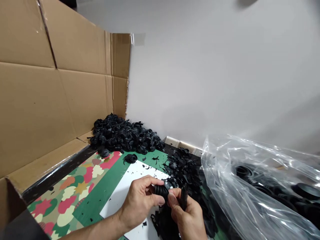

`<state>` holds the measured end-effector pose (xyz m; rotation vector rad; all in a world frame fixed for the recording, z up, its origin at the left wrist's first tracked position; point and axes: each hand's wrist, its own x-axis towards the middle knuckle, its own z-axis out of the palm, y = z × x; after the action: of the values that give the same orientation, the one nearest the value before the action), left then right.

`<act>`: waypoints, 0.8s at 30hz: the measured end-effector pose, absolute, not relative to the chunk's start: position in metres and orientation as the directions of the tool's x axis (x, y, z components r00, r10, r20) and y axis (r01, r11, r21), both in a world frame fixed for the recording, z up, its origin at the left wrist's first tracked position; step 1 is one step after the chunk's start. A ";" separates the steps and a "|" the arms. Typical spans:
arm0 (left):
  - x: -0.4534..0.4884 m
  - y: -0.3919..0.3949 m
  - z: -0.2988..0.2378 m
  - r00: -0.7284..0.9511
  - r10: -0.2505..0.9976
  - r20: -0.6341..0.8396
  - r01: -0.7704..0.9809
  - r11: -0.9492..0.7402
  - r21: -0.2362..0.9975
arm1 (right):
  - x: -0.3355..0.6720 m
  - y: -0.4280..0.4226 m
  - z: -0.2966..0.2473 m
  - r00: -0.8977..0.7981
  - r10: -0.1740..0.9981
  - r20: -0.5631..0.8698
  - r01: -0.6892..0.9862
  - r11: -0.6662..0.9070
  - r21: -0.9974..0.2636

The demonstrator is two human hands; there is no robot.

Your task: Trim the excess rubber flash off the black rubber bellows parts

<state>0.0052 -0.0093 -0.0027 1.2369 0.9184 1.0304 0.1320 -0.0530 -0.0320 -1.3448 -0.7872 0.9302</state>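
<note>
Ribbed black rubbery part [161,191] is btwn both hands, above the dark worktop [75,161]; L hand [140,196] grip pinches it btwn thumb & fingers. R hand [188,215] grip is closed round a dark stick-like tool [184,196], thumb tip right by the part. White flat sheet [122,193] below; loose black scraps [183,166] just beyond, heaped black ribbed pieces [125,135] at back L, clear plastic bag [225,155] w/ round black items to R.
</note>
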 end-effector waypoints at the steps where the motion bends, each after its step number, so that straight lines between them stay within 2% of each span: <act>1: 0.005 -0.009 -0.004 0.286 0.958 -0.016 -0.130 0.056 0.990 | 0.132 -0.053 -0.033 0.449 0.892 -0.060 -0.107 -0.013 -0.994; 4: 0.004 -0.010 -0.005 0.263 0.965 -0.007 -0.162 0.052 0.985 | 0.131 -0.052 -0.032 0.459 0.885 -0.071 -0.101 -0.028 -0.995; 9: 0.004 -0.012 -0.005 0.188 0.977 0.096 -0.208 -0.056 0.977 | 0.131 -0.051 -0.030 0.438 0.897 -0.065 -0.085 -0.031 -0.996; 15: 0.002 -0.012 -0.002 0.202 0.964 0.175 -0.088 -0.160 0.983 | 0.131 -0.052 -0.030 0.387 0.921 -0.051 -0.072 -0.025 -0.997; 19: 0.001 -0.010 -0.002 0.206 0.963 0.173 -0.030 -0.170 0.985 | 0.144 -0.055 -0.023 0.469 0.881 0.057 0.006 0.061 -0.998; 24: -0.001 -0.009 -0.006 0.212 0.965 0.154 -0.002 -0.157 0.988 | 0.167 -0.061 -0.014 0.549 0.825 0.133 -0.066 0.202 -0.977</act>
<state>-0.0007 -0.0093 -0.0060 1.4272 0.9814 1.1532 0.1669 -0.0606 -0.0142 -1.2143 -0.7802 0.7198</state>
